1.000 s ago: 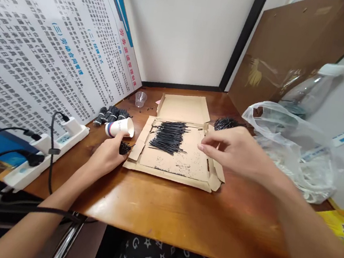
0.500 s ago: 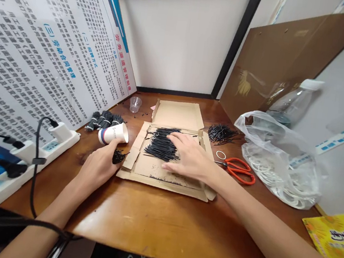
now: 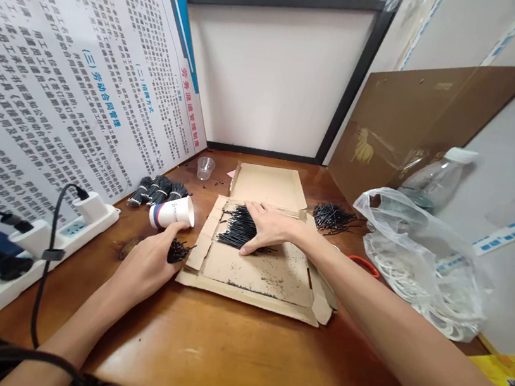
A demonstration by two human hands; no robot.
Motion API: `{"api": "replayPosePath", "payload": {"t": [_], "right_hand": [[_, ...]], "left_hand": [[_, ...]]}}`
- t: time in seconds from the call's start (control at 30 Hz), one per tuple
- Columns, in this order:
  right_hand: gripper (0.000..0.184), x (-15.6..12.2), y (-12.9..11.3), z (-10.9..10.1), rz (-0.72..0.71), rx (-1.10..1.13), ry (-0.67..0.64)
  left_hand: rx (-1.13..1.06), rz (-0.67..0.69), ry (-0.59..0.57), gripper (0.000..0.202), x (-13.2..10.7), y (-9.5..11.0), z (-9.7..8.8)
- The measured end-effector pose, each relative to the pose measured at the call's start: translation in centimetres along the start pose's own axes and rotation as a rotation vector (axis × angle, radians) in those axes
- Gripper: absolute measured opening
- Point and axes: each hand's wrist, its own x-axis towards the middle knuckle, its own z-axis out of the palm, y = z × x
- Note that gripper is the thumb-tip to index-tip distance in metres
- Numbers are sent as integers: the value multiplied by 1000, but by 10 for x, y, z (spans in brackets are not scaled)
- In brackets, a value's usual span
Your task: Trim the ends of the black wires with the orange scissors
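Observation:
My left hand (image 3: pixel 149 261) is closed around a small bunch of short black wires (image 3: pixel 179 251), whose ends stick out past the fingers, beside a tipped paper cup (image 3: pixel 173 213). My right hand (image 3: pixel 272 227) rests over a flat pile of black wires (image 3: pixel 235 227), thumb stretched out at the near edge and fingers at the far edge, partly hiding the pile. The wires lie side by side in an opened cardboard box (image 3: pixel 247 269), with dark crumbs scattered on its bottom.
Tied black wire bundles (image 3: pixel 159 191) and a clear plastic cup (image 3: pixel 205 168) stand at the back left. Loose black wires (image 3: pixel 331 217) lie right of the box. Farther right are red-handled scissors (image 3: pixel 365 264), a plastic bag (image 3: pixel 424 267) and a bottle (image 3: pixel 441 180). A power strip (image 3: pixel 27 263) is left.
My right hand has moved further over the wire pile, its thumb now against the near edge. The left hand keeps its bunch. The camera view has tilted up slightly.

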Motion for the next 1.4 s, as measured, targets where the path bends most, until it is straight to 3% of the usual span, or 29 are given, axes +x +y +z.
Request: {"api": "replayPosePath", "payload": {"t": [0.33, 0.5, 0.73, 0.93, 1.1, 1.4], "right_hand": [[91, -5, -6, -3, -25, -28, 65], [77, -2, -16, -14, 3, -67, -1], [75, 19, -30, -27, 109, -136, -143], [41, 26, -41, -26, 184, -219, -147], [40, 26, -39, -25, 197, -223, -102], [35, 36, -29, -24, 251, -181, -148]], "left_hand": [[56, -23, -31, 51, 0, 0, 0], [39, -3, -11, 50, 0, 0, -1], [75, -8, 4, 52, 3, -4, 1], [68, -6, -27, 51, 1, -2, -1], [70, -11, -38, 51, 1, -1, 0], [75, 12, -37, 50, 2, -4, 1]]}}
